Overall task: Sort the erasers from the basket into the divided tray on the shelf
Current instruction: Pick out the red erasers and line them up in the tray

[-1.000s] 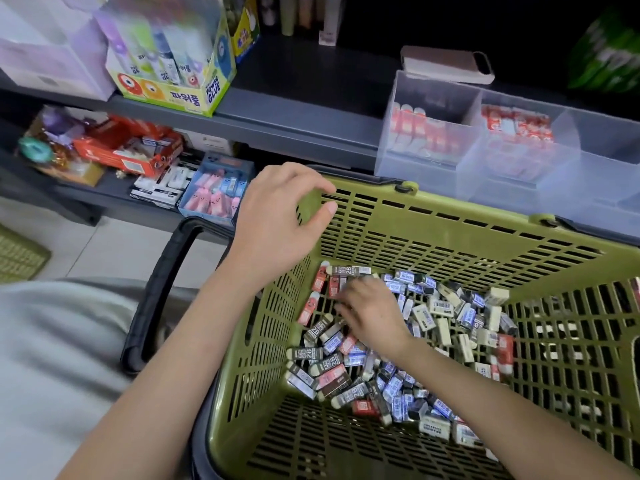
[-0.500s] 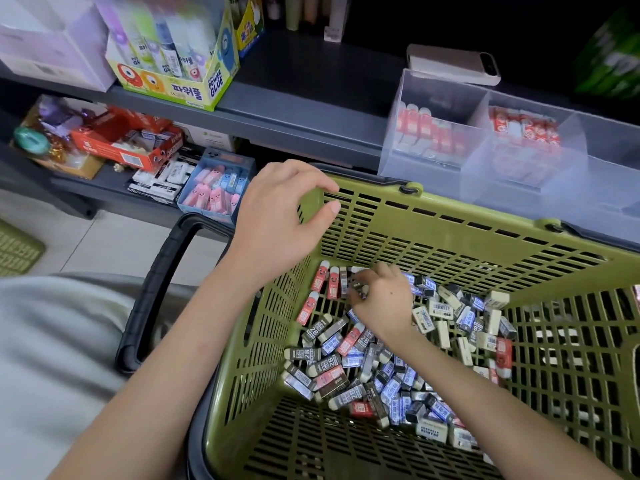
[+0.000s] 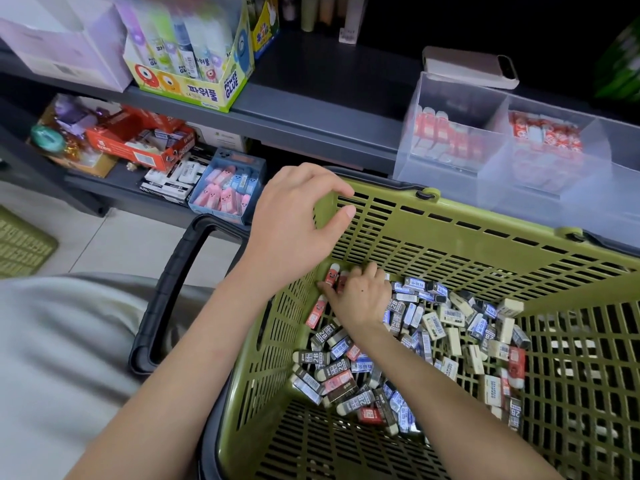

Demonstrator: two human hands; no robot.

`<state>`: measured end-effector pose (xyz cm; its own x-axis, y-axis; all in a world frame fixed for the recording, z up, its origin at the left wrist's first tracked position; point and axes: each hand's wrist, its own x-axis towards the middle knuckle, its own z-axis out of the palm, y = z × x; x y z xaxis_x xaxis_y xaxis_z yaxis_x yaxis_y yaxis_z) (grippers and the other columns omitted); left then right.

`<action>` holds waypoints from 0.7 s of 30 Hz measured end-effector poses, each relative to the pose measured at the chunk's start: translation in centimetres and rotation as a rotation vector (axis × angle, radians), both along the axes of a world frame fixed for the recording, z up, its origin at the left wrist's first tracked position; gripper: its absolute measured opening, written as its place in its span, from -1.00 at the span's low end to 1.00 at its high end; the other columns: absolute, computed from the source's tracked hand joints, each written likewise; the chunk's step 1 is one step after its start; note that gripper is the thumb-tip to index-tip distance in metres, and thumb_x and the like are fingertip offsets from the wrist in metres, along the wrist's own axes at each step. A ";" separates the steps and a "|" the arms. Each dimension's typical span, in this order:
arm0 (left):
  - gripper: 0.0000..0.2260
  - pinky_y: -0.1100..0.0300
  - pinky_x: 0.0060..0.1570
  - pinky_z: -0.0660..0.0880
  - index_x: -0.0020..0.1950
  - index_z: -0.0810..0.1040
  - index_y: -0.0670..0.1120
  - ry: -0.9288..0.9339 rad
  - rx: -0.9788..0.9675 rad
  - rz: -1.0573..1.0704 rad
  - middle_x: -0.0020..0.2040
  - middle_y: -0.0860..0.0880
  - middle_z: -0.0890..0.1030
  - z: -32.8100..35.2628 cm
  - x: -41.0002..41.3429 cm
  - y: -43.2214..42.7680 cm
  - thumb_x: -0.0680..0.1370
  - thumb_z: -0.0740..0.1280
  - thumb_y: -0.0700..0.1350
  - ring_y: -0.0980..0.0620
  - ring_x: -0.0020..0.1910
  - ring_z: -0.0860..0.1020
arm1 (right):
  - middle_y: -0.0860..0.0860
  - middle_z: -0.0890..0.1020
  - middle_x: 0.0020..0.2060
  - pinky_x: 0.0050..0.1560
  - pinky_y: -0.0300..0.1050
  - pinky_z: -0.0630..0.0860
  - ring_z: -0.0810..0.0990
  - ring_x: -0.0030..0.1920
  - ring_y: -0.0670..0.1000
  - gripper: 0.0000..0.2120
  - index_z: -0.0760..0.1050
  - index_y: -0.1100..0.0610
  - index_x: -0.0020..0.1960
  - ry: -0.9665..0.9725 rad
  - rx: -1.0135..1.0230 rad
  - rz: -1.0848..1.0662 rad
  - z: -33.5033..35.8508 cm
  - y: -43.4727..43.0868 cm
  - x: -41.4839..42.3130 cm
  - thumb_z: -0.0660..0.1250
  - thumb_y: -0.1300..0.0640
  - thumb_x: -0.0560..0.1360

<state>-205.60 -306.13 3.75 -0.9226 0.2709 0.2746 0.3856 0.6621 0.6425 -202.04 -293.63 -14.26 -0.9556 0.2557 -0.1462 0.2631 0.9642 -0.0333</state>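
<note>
Well, the sorting is looking partway done. Red-sleeved stock is filling two compartments of the divided tray (image 3: 450, 98) on the shelf (image 3: 311, 109), while a big mixed heap of erasers (image 3: 450, 320) is waiting in the basket (image 3: 485, 216). The left hand (image 3: 298, 216) is gripping the basket's rim. The right hand (image 3: 360, 299) is reaching among the red erasers (image 3: 331, 277) in the far corner, though I cannot tell if it is grasping one.

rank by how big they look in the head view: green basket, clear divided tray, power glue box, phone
1. green basket, nearest the camera too
2. clear divided tray, partly cut off
3. power glue box
4. phone
</note>
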 end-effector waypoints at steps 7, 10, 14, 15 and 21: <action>-0.85 0.19 0.16 0.27 0.04 0.63 -0.07 -0.004 0.039 -0.006 0.06 0.01 0.58 0.2 0.0 0.0 0.49 0.39 -0.10 0.01 0.14 0.47 | 0.11 0.57 -0.02 -0.22 -0.14 0.32 0.56 -0.05 0.12 -0.64 0.56 0.18 0.00 0.038 -0.114 0.047 -0.2 -2.0 0.7 0.29 -0.12 0.47; -0.84 0.19 0.16 0.28 0.05 0.62 -0.06 -0.011 0.053 -0.009 0.07 0.02 0.58 0.1 -0.1 -0.2 0.49 0.38 -0.09 0.01 0.14 0.47 | 0.08 0.62 -0.12 -0.31 -0.20 0.25 0.59 -0.14 0.09 -0.73 0.56 0.16 -0.06 -0.011 -0.133 0.078 0.3 -2.0 0.5 0.27 -0.05 0.50; -0.83 0.17 0.17 0.31 0.04 0.62 -0.07 -0.022 0.071 -0.008 0.06 0.02 0.58 -0.1 0.0 -0.3 0.48 0.38 -0.08 0.01 0.14 0.48 | 0.02 0.59 -0.32 -0.41 -0.24 0.29 0.54 -0.30 0.05 -0.80 0.59 0.08 -0.16 -0.140 -0.322 -0.041 2.4 -0.9 -0.3 0.35 -0.05 0.42; -0.84 0.15 0.18 0.33 0.04 0.62 -0.07 -0.022 0.081 0.000 0.06 0.02 0.58 -0.1 0.1 -0.3 0.48 0.39 -0.11 0.00 0.13 0.48 | 0.03 0.59 -0.36 -0.41 -0.24 0.34 0.52 -0.33 0.04 -0.84 0.60 0.05 -0.20 -0.153 -0.448 -0.111 3.3 -0.4 -0.3 0.38 -0.03 0.39; -0.90 0.28 0.01 0.49 0.05 0.55 -0.08 -0.146 0.406 0.010 -0.01 0.04 0.58 0.3 1.7 0.4 0.55 0.32 -0.13 0.15 -0.01 0.55 | 0.04 0.70 -0.30 -0.28 -0.35 0.52 0.65 -0.29 -0.07 -0.90 0.65 0.16 -0.18 0.044 -1.461 -0.301 12.1 2.6 1.5 0.46 0.31 0.34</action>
<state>-203.95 -305.68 4.09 -0.9617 0.1583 0.2236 0.2662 0.3480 0.8989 -200.57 -291.05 -2.19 -0.9053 0.0955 -0.4138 0.4143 -0.0156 -0.9100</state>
